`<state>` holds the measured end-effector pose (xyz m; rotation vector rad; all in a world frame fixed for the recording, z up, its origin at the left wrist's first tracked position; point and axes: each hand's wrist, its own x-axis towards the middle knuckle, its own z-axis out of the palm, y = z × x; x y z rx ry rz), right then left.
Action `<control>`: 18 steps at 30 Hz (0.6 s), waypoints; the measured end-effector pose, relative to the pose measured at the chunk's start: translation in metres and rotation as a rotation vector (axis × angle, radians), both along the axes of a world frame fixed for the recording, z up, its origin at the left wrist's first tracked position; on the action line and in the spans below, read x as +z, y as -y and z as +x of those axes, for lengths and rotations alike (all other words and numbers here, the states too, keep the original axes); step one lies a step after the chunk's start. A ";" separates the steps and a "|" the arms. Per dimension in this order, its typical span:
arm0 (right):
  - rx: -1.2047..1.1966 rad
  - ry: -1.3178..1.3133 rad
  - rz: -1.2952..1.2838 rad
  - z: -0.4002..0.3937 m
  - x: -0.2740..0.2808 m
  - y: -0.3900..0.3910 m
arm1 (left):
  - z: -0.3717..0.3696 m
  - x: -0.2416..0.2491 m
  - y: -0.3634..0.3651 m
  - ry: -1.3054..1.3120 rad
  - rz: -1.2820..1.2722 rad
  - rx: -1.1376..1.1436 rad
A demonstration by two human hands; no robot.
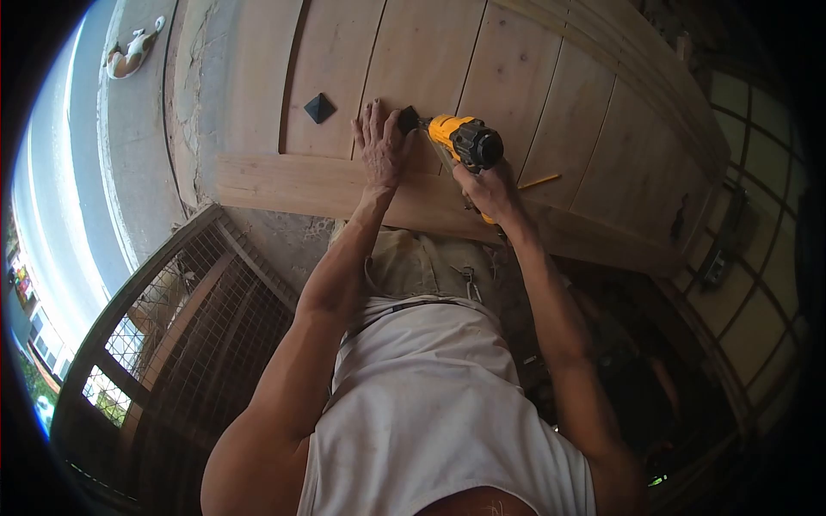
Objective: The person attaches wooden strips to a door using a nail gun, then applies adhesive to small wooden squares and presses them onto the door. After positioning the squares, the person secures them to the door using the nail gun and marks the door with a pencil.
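A yellow and black cordless drill [465, 140] is gripped in my right hand [489, 191], tilted with its nose toward the upper left. That nose meets or nearly meets a small black pyramid-shaped piece [408, 119] on the wooden panel [508, 86]. My left hand [379, 148] lies on the boards with its fingers stretched out, the thumb side against or right beside this piece. Whether a bit or screw sits at the drill's tip is too small to tell. A second black pyramid-shaped piece [319, 108] rests on the panel, left of my left hand.
An orange-yellow pencil [540, 181] lies on the panel, right of the drill. A wire-mesh frame [185, 318] stands at lower left. Beyond the panel's left side, a white and brown dog [129, 56] lies near the road [77, 146]. A tiled floor [748, 284] is at right.
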<state>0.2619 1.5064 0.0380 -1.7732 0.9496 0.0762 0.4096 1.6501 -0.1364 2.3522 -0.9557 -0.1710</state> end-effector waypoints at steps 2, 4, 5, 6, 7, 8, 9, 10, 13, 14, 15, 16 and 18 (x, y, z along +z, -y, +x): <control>0.029 -0.014 0.015 0.008 -0.007 0.003 | -0.001 -0.004 -0.001 0.019 0.009 -0.001; 0.043 -0.020 0.009 0.012 -0.010 0.002 | -0.003 -0.003 -0.002 0.025 0.025 -0.004; 0.054 -0.019 0.004 0.015 -0.012 0.003 | -0.003 -0.002 -0.002 0.013 0.022 -0.002; 0.055 -0.019 0.002 0.017 -0.011 0.004 | -0.003 0.000 -0.002 0.003 0.018 0.001; 0.054 -0.017 0.001 0.018 -0.010 0.002 | -0.002 0.003 -0.002 -0.006 0.013 0.002; 0.055 -0.014 -0.002 0.020 -0.010 0.003 | -0.001 0.004 -0.002 -0.014 0.010 0.003; 0.066 -0.035 0.011 0.022 -0.012 0.004 | -0.001 0.006 -0.002 -0.024 0.009 0.003; 0.076 -0.057 0.023 0.022 -0.014 0.004 | -0.001 0.008 -0.003 -0.036 0.008 0.000; 0.081 -0.097 0.025 0.026 -0.008 0.004 | -0.001 0.008 -0.003 -0.040 -0.003 0.002; 0.081 -0.104 0.018 0.028 -0.005 0.005 | 0.000 0.008 -0.002 -0.041 0.003 0.004; 0.090 -0.091 -0.002 0.028 -0.006 0.006 | -0.001 0.008 -0.002 -0.043 0.010 0.006; 0.101 -0.077 -0.022 0.028 -0.007 0.006 | -0.002 0.008 -0.002 -0.046 0.018 0.009; 0.105 -0.091 -0.004 0.032 -0.004 0.007 | -0.002 0.007 -0.002 -0.042 0.021 0.009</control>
